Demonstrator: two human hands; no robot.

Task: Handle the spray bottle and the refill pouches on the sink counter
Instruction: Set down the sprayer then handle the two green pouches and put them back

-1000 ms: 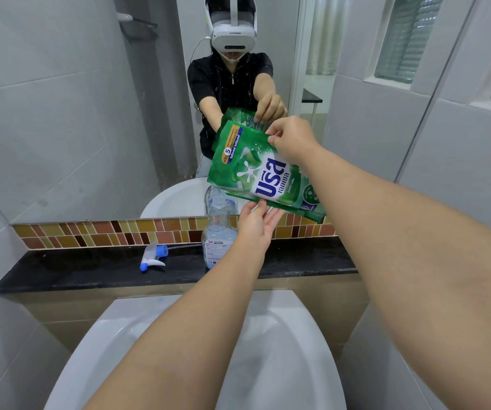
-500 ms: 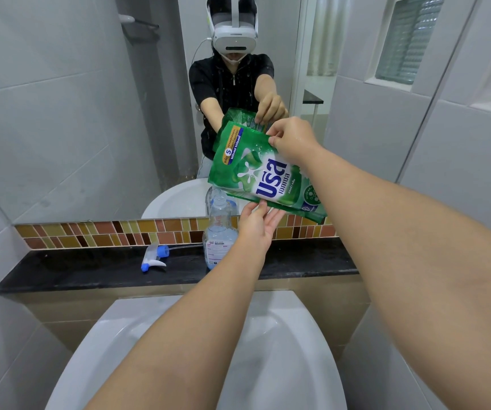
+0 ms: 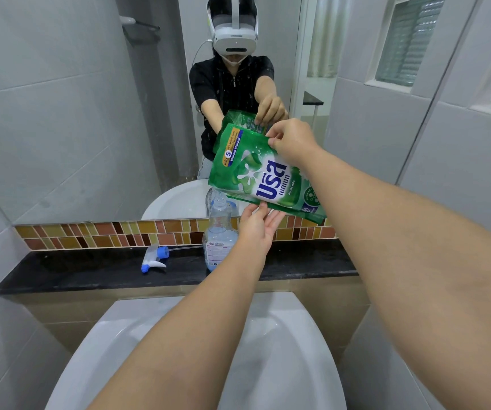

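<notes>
A green refill pouch [image 3: 256,173] hangs tilted above the clear spray bottle [image 3: 219,235], its lower left corner right over the bottle's open neck. My right hand [image 3: 293,140] pinches the pouch's top edge. My left hand [image 3: 257,224] props the pouch's lower edge from below with its fingers, just right of the bottle. The bottle stands upright on the black counter [image 3: 90,267] and holds some bluish liquid. Its blue and white spray head [image 3: 154,258] lies on the counter to the left, with its thin tube pointing toward the bottle.
A white sink basin [image 3: 282,335] lies below my arms. A mirror [image 3: 90,99] above a strip of brown mosaic tile [image 3: 105,235] reflects a person wearing a headset. Grey tiled walls close in on both sides, with a frosted window [image 3: 404,39] at the upper right.
Barely anything has moved: both hands hold the pouch in the same tilted position over the bottle's neck.
</notes>
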